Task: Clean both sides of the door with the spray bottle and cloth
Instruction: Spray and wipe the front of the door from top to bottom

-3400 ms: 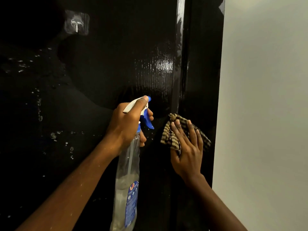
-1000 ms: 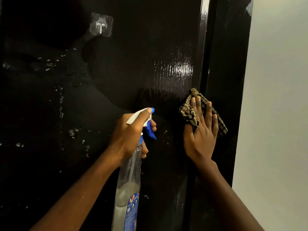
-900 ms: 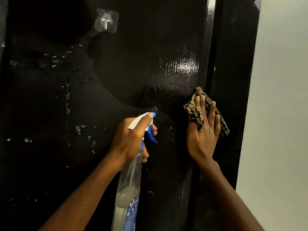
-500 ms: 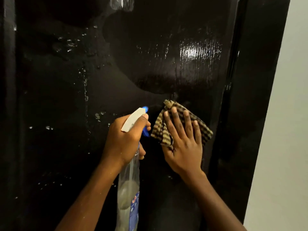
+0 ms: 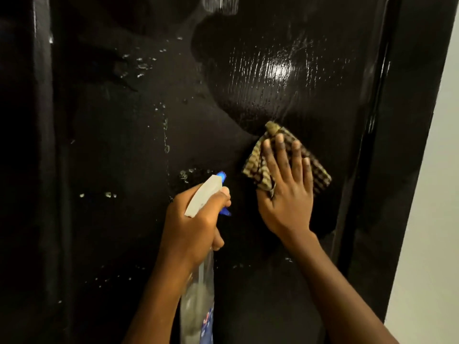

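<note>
A glossy black door [image 5: 129, 150] fills the view, wet with spray droplets on its left half and shiny on the upper right. My left hand [image 5: 196, 224] grips the neck of a clear spray bottle [image 5: 197, 299] with a white and blue trigger head, nozzle close to the door. My right hand [image 5: 285, 192] presses a checked brown cloth [image 5: 258, 167] flat against the door with straight, spread fingers, just right of the bottle's nozzle.
The door's black edge and frame [image 5: 402, 145] run down the right side, with a pale wall [image 5: 437, 219] beyond. A clear stick-on hook [image 5: 219, 3] sits at the top edge of the view.
My right hand slid the cloth from the door's right edge leftward and down onto the panel beside the bottle. The view shifted left and down; the left hand keeps its grip.
</note>
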A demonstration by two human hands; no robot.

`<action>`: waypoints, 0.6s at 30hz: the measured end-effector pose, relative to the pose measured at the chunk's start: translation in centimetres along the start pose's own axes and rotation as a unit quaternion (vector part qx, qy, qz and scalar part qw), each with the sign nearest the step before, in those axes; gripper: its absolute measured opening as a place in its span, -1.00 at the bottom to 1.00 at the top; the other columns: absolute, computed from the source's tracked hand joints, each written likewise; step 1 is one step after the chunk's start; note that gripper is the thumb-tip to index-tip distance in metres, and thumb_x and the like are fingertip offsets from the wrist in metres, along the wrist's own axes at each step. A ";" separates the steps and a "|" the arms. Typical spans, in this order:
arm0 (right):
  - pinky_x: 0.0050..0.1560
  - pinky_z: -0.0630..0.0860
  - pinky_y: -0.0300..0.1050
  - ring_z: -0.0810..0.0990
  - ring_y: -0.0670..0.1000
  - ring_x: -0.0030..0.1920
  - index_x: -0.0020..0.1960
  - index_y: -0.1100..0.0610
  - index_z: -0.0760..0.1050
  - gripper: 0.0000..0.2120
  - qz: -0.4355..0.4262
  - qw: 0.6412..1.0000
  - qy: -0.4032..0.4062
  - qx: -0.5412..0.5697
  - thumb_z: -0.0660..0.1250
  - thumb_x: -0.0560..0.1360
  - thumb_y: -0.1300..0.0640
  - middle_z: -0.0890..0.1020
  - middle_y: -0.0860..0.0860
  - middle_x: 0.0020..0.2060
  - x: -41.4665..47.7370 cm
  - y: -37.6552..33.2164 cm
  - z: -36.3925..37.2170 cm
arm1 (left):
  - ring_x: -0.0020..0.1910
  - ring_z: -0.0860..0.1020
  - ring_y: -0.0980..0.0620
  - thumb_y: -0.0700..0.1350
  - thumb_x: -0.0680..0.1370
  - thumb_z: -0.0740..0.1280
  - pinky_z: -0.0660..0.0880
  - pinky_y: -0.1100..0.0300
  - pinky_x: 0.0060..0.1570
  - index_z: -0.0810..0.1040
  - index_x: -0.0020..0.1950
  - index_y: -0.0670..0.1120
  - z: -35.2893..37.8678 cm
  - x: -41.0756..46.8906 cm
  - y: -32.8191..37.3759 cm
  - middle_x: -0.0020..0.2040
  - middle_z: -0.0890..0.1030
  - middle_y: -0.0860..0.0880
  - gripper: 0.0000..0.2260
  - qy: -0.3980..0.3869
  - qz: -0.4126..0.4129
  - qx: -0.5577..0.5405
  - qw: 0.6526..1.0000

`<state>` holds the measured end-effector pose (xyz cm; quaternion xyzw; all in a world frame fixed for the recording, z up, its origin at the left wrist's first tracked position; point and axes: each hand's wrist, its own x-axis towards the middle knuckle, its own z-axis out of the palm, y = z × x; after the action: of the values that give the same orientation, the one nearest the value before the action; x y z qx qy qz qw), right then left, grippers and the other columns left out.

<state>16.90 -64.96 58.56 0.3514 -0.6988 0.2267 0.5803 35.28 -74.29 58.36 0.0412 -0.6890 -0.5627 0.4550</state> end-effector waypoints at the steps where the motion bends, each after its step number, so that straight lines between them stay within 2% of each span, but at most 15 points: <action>1: 0.60 -0.06 0.08 -0.05 0.07 0.64 0.64 -0.06 0.05 -0.38 -0.031 0.999 -0.013 -0.009 0.00 0.60 -0.16 0.02 -0.05 0.63 -1.9 0.1 0.3 | -0.60 0.47 -0.03 0.01 0.56 0.34 0.47 0.12 -0.47 0.64 -0.13 -0.10 -0.2 0.2 0.0 -0.23 0.69 -0.03 -0.79 -0.006 -0.004 0.002 1.000; 3: 0.60 -0.07 0.08 -0.04 0.08 0.64 0.64 -0.07 0.05 -0.37 -0.053 0.998 -0.028 -0.021 0.02 0.60 -0.17 0.03 -0.05 0.63 -5.4 1.6 0.8 | -0.60 0.46 -0.04 -0.04 0.60 0.29 0.46 0.12 -0.49 0.63 -0.13 -0.12 -0.9 0.6 -0.2 -0.17 0.69 -0.02 -0.78 -0.019 -0.005 0.007 1.000; 4: 0.60 -0.06 0.10 -0.04 0.08 0.64 0.64 -0.06 0.06 -0.35 -0.035 0.999 -0.029 -0.021 0.05 0.58 -0.15 0.04 -0.04 0.63 -6.6 2.7 0.8 | -0.61 0.46 -0.05 -0.03 0.61 0.27 0.45 0.12 -0.50 0.62 -0.14 -0.13 -1.2 0.6 -0.2 -0.17 0.69 -0.02 -0.75 -0.024 -0.002 0.009 1.000; 8: 0.60 -0.08 0.15 -0.08 0.07 0.64 0.64 -0.02 0.04 -0.30 0.141 0.990 0.014 0.018 0.08 0.52 -0.04 0.03 -0.04 0.63 -4.9 4.3 0.0 | -0.61 0.47 -0.09 0.05 0.63 0.22 0.46 0.13 -0.52 0.63 -0.15 -0.15 -2.6 0.6 -0.5 -0.20 0.70 -0.05 -0.65 -0.046 0.003 0.034 0.998; 11: 0.61 -0.13 0.13 -0.13 0.05 0.64 0.65 -0.03 0.00 -0.30 0.201 0.977 0.046 0.049 0.02 0.53 -0.05 0.00 -0.04 0.64 -0.3 2.3 -0.7 | -0.61 0.47 -0.09 0.07 0.62 0.22 0.46 0.16 -0.51 0.63 -0.16 -0.16 -3.5 0.7 -0.7 -0.26 0.69 -0.04 -0.64 -0.048 0.004 0.048 0.998; 14: 0.61 -0.11 0.11 -0.10 0.07 0.64 0.65 -0.03 0.01 -0.33 0.152 0.987 0.045 0.041 0.02 0.55 -0.10 0.02 -0.02 0.64 2.6 -0.4 -0.6 | -0.63 0.46 -0.06 0.05 0.64 0.19 0.45 0.18 -0.51 0.61 -0.16 -0.18 -4.4 0.8 -0.8 -0.43 0.62 0.02 -0.62 -0.037 0.007 0.066 0.997; 18: 0.61 -0.08 0.08 -0.05 0.10 0.64 0.64 -0.02 0.06 -0.36 0.022 1.000 0.007 0.015 0.00 0.60 -0.15 0.03 -0.02 0.63 1.6 -4.3 0.6 | -0.62 0.45 -0.08 0.07 0.63 0.18 0.43 0.21 -0.53 0.59 -0.18 -0.18 -5.6 1.0 -1.2 -0.25 0.67 -0.08 -0.61 -0.017 0.003 0.060 0.998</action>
<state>19.63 -68.61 59.56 0.3436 -0.6988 0.2522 0.5744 37.88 -79.41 57.71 0.0568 -0.7290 -0.5201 0.4414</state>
